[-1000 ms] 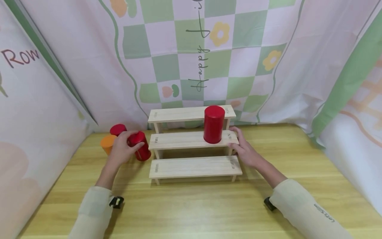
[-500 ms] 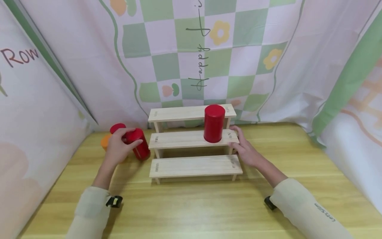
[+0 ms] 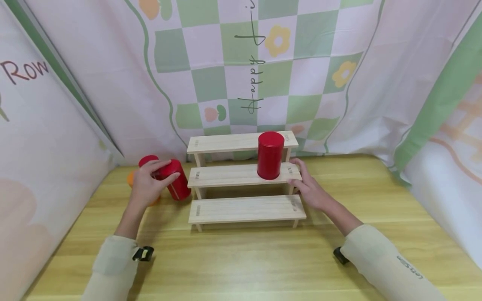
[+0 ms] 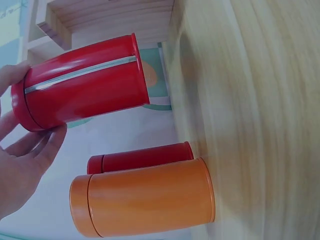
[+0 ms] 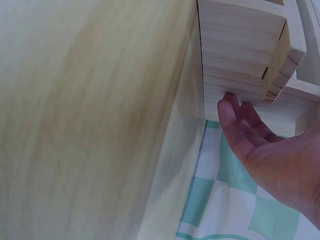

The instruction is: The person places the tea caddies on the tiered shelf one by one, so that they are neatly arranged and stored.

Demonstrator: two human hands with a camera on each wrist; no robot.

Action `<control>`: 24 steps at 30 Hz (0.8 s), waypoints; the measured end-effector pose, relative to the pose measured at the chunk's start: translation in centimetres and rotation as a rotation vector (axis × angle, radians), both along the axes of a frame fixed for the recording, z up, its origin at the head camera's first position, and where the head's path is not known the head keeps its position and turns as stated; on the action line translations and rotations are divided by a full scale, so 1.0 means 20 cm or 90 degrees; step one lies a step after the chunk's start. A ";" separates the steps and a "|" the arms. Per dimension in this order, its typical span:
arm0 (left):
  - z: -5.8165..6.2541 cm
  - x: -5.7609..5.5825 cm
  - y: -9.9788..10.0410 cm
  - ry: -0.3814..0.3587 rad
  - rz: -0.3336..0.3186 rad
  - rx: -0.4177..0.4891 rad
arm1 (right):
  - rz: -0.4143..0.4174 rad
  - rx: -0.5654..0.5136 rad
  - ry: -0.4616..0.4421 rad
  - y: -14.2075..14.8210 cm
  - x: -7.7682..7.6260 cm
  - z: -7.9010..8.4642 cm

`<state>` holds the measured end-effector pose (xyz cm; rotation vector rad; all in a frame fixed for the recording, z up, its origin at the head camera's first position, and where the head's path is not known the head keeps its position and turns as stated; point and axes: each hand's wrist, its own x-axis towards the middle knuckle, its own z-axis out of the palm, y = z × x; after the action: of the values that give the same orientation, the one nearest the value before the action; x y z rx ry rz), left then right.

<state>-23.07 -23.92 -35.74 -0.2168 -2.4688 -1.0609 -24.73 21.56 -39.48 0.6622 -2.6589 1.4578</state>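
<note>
My left hand (image 3: 147, 184) holds a red canister (image 3: 178, 180) by its lid, fingers and thumb round the top. The canister is tilted, and in the left wrist view its base is off the table. Beside it stand another red canister (image 4: 145, 157) and an orange canister (image 4: 150, 197), both partly hidden by the hand in the head view. My right hand (image 3: 310, 190) grips the right end of the three-tier wooden display shelf (image 3: 233, 175) at the middle tier. In the right wrist view some fingertips (image 5: 227, 107) touch its side panel. A third red canister (image 3: 269, 156) stands upright on the middle tier's right part.
The shelf stands on a wood-grain table (image 3: 241, 259) with its top tier near a checkered curtain (image 3: 241, 83). More curtain hangs on both sides. The shelf's left end is close to the held canister.
My left hand has lifted the red canister slightly and moved a little left, covering more of the orange canister. My right hand and the shelf have stayed in place.
</note>
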 end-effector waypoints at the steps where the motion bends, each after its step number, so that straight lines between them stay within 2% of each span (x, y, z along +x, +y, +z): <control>1: 0.00 0.00 0.00 0.006 0.000 0.000 | 0.000 0.000 0.000 0.00 0.00 0.00; 11: 0.02 0.01 0.01 0.042 0.000 0.012 | -0.001 0.003 0.000 0.00 0.00 0.00; 24: 0.11 0.06 0.02 0.025 0.039 0.076 | 0.001 -0.002 -0.008 0.00 0.01 0.00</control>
<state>-21.78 -23.49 -33.57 -0.1221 -2.3521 -1.1623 -24.63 21.60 -39.40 0.6563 -2.6652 1.4723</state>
